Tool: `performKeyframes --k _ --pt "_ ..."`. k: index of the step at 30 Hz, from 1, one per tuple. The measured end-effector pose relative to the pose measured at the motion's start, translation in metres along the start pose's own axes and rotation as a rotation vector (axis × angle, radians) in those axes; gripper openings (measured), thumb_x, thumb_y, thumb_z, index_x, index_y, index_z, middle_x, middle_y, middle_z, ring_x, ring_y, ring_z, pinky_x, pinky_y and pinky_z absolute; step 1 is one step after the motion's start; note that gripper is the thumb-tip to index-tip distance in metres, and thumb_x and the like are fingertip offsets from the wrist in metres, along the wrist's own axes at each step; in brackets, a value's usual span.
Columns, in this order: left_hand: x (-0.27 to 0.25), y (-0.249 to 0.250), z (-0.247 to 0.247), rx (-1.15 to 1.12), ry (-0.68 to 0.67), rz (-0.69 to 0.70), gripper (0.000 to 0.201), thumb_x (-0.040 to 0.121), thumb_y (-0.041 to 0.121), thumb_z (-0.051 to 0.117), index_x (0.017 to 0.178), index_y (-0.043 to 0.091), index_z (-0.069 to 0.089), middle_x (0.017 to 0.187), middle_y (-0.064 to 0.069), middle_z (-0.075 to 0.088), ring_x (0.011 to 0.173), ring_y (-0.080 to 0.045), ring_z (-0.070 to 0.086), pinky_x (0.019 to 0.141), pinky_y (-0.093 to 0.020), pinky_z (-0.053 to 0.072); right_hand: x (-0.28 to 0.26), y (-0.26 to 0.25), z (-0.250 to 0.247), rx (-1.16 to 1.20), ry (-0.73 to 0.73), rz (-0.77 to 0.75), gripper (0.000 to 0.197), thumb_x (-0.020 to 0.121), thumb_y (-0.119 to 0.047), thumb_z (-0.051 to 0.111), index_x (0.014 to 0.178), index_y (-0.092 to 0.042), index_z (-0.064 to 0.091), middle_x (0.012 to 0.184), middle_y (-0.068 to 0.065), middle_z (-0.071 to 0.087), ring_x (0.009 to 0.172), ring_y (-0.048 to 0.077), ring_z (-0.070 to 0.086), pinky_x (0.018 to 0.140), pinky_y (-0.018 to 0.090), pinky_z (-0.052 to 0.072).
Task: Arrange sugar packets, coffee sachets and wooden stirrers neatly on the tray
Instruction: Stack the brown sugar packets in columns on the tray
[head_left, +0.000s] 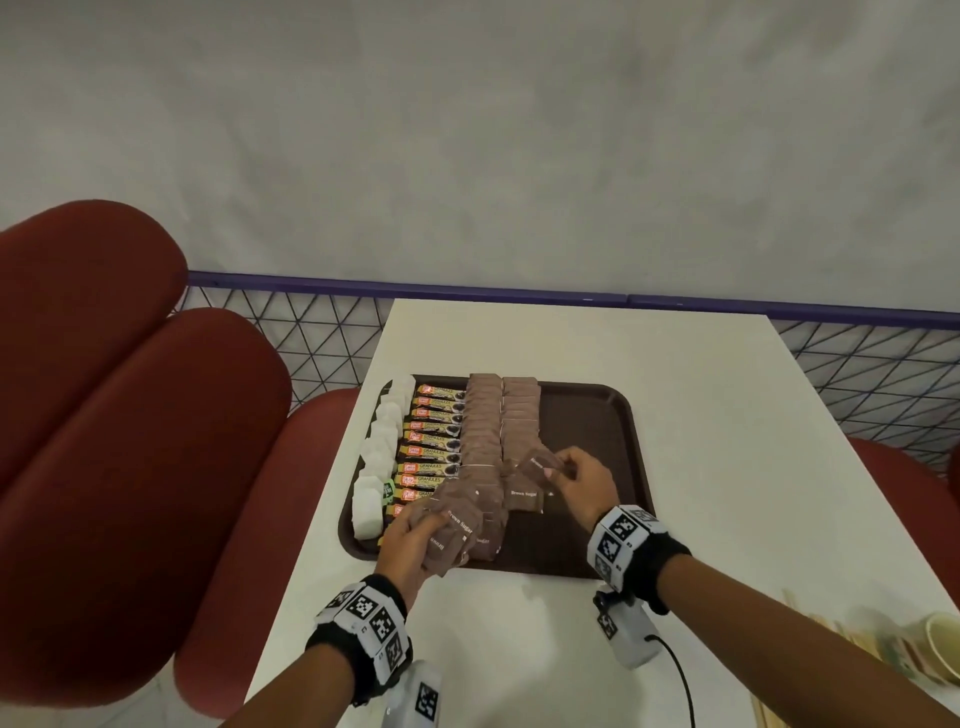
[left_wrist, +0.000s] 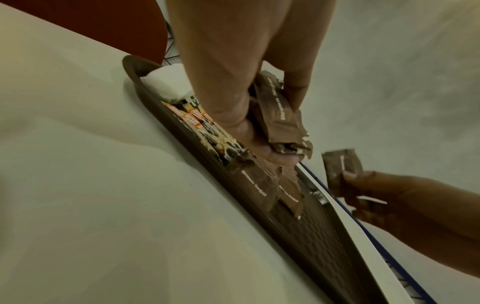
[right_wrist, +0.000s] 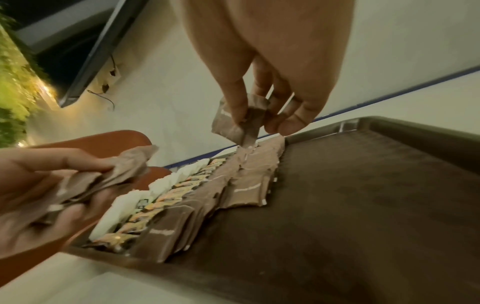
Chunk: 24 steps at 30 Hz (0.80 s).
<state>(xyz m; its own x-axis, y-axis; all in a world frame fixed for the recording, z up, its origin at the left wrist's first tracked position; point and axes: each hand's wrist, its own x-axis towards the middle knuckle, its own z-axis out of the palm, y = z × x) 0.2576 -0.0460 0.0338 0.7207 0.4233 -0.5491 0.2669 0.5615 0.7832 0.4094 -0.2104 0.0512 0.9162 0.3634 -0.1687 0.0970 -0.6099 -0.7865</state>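
Over the brown tray (head_left: 587, 410), right hand (head_left: 582, 480) pinches one brown sugar packet (head_left: 540, 464) above the second packet row's near end, probably extending it. Left hand (head_left: 410, 540) clamps a packet bundle (head_left: 457, 535) at the tray's near-left corner as supply.

Black wristbands (head_left: 670, 558) on both bare forearms, white marker-tag blocks (head_left: 371, 621), black cable (head_left: 680, 680) off right wrist.

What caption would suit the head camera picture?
Left hand grips a bunch of brown sugar packets while right hand pinches one above the tray.
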Motion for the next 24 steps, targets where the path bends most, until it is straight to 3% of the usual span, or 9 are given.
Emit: performKeyframes --k 3,7,10,15,18,24 --pt "-0.002 0.000 -0.007 -0.004 0.018 0.018 0.026 0.087 0.003 0.058 0.112 0.011 0.058 0.103 -0.018 0.066 0.085 -0.030 0.065 0.063 -0.037 0.057 0.010 0.012 0.001 -0.200 -0.099 0.056 0.013 0.087 -0.013 0.058 0.099 -0.011 0.064 0.095 0.007 0.066 0.088 0.022 0.061 0.073 0.024 0.043" --pt "-0.002 0.000 -0.014 -0.014 0.057 0.036 0.030 0.086 0.002 0.059 0.115 0.012 0.059 0.108 -0.017 0.065 0.093 -0.028 0.063 0.063 -0.032 0.055 0.014 0.016 0.013 -0.382 -0.231 0.061 0.019 0.087 -0.014 0.055 0.104 -0.014 0.064 0.109 0.013 0.064 0.100 0.029 0.061 0.088 0.034 0.048" --pt "-0.004 0.001 -0.016 -0.017 0.057 0.054 0.027 0.086 0.002 0.059 0.110 0.013 0.061 0.102 -0.015 0.066 0.089 -0.026 0.064 0.062 -0.032 0.055 0.015 0.013 0.023 -0.468 -0.293 0.042 0.025 0.088 -0.017 0.050 0.111 -0.013 0.060 0.114 0.014 0.062 0.104 0.032 0.059 0.093 0.038 0.048" --pt "-0.005 -0.001 -0.019 -0.012 0.058 0.072 0.023 0.085 -0.002 0.059 0.103 0.012 0.063 0.095 -0.013 0.067 0.083 -0.024 0.064 0.068 -0.033 0.051 0.018 0.010 0.034 -0.695 -0.269 -0.030 0.035 0.090 -0.024 0.052 0.123 -0.014 0.050 0.123 0.016 0.052 0.115 0.033 0.048 0.097 0.036 0.040" --pt "-0.007 0.000 -0.017 -0.015 0.036 0.079 0.023 0.084 -0.003 0.059 0.102 0.010 0.064 0.094 -0.012 0.069 0.084 -0.025 0.065 0.069 -0.034 0.054 0.020 0.011 0.037 -0.851 -0.195 -0.200 0.036 0.090 -0.023 0.052 0.124 -0.012 0.048 0.128 0.009 0.052 0.120 0.027 0.042 0.098 0.034 0.036" --pt "-0.007 0.001 -0.015 -0.009 0.035 0.082 0.024 0.083 -0.002 0.061 0.102 0.013 0.063 0.098 -0.015 0.068 0.091 -0.029 0.064 0.077 -0.038 0.051 0.016 0.007 0.036 -0.901 -0.123 -0.285 0.044 0.089 -0.027 0.055 0.128 -0.012 0.040 0.132 0.008 0.042 0.122 0.025 0.038 0.099 0.033 0.035"
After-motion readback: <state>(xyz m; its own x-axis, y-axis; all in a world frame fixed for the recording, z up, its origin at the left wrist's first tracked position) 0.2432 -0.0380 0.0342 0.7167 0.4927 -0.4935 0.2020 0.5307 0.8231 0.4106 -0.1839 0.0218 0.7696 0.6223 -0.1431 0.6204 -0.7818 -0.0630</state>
